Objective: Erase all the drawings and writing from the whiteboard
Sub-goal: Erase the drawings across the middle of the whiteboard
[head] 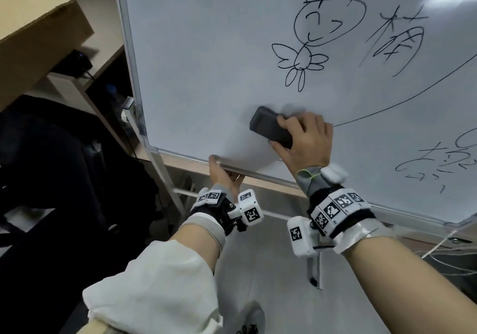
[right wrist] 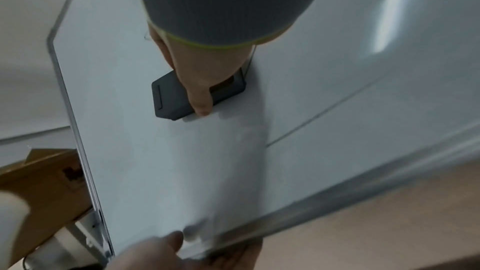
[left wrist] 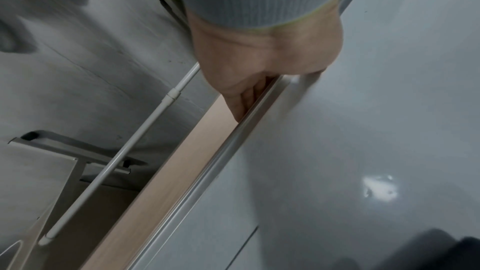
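A whiteboard [head: 201, 49] on a stand fills the view, tilted. On it are a rabbit drawing [head: 322, 31], black characters [head: 397, 39], a long curved line [head: 402, 98] and more scribbles [head: 438, 163] at the lower right. My right hand [head: 304, 137] grips a dark grey eraser [head: 268, 125] and presses it flat on the board at the line's left end; the eraser [right wrist: 176, 95] shows under my fingers [right wrist: 200, 98] in the right wrist view. My left hand [head: 223, 172] grips the board's bottom frame edge [left wrist: 233, 143], thumb in front, fingers [left wrist: 241, 102] behind.
Cardboard boxes [head: 38, 21] and a wooden shelf [head: 85, 80] stand left of the board. A dark chair or bag [head: 64, 178] sits at the lower left. The stand's white legs [head: 165, 178] and crossbar [left wrist: 116, 159] run below over a grey floor [head: 271, 282].
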`<act>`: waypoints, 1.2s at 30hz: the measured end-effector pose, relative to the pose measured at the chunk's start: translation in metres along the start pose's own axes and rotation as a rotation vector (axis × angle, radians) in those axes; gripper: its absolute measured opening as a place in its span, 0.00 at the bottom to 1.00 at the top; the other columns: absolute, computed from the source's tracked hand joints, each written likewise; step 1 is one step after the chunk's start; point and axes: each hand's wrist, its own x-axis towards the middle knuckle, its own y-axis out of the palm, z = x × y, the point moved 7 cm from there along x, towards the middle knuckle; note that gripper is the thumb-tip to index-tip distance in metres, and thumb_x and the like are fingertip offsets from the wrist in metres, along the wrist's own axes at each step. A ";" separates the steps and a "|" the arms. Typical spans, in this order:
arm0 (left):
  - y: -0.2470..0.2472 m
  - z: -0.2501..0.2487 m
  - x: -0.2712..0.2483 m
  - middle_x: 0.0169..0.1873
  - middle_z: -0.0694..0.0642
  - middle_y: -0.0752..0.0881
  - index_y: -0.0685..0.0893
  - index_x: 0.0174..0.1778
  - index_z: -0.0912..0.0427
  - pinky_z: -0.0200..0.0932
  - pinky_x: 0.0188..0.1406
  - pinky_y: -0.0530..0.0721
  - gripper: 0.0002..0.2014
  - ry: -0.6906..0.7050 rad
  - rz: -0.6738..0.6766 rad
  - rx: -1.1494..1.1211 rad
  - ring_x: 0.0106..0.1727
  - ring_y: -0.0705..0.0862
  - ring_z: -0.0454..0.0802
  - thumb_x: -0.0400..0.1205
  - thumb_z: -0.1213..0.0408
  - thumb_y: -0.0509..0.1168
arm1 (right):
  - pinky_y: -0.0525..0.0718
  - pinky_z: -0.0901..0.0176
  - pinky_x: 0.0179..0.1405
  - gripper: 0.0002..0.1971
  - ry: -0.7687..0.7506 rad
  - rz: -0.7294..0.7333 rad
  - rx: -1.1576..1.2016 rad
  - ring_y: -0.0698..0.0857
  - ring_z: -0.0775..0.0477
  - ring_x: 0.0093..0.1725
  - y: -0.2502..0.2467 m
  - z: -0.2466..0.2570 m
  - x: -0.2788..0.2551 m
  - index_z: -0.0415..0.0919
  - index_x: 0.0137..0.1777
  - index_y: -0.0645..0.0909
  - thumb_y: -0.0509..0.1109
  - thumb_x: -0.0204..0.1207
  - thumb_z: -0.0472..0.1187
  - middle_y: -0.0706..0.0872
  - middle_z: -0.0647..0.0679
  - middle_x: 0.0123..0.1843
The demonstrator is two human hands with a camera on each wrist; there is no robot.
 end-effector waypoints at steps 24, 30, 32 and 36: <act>0.031 0.084 -0.019 0.47 0.66 0.85 0.79 0.62 0.63 0.64 0.65 0.83 0.25 -0.010 0.005 0.032 0.49 0.85 0.65 0.88 0.43 0.54 | 0.68 0.49 0.46 0.22 -0.055 0.022 0.032 0.80 0.38 0.47 -0.002 -0.073 -0.069 0.50 0.53 0.82 0.80 0.59 0.53 0.84 0.44 0.47; 0.033 0.081 -0.013 0.44 0.65 0.85 0.78 0.59 0.62 0.62 0.62 0.85 0.25 0.009 0.000 0.010 0.43 0.86 0.62 0.89 0.41 0.52 | 0.71 0.48 0.46 0.29 -0.041 0.304 -0.041 0.79 0.36 0.50 0.048 -0.067 -0.125 0.49 0.51 0.83 0.87 0.49 0.52 0.82 0.41 0.47; 0.032 0.079 -0.012 0.44 0.66 0.85 0.78 0.61 0.62 0.63 0.62 0.85 0.26 -0.011 -0.021 0.020 0.43 0.86 0.62 0.89 0.41 0.51 | 0.70 0.48 0.46 0.29 -0.036 0.309 -0.041 0.79 0.37 0.50 0.043 -0.067 -0.121 0.49 0.51 0.83 0.87 0.48 0.52 0.82 0.42 0.47; 0.044 0.065 -0.021 0.54 0.67 0.87 0.79 0.69 0.64 0.60 0.56 0.86 0.29 -0.046 -0.091 0.114 0.50 0.87 0.64 0.89 0.43 0.49 | 0.66 0.49 0.45 0.27 -0.050 0.127 -0.024 0.77 0.38 0.49 0.001 -0.075 -0.068 0.48 0.54 0.83 0.85 0.55 0.53 0.83 0.44 0.48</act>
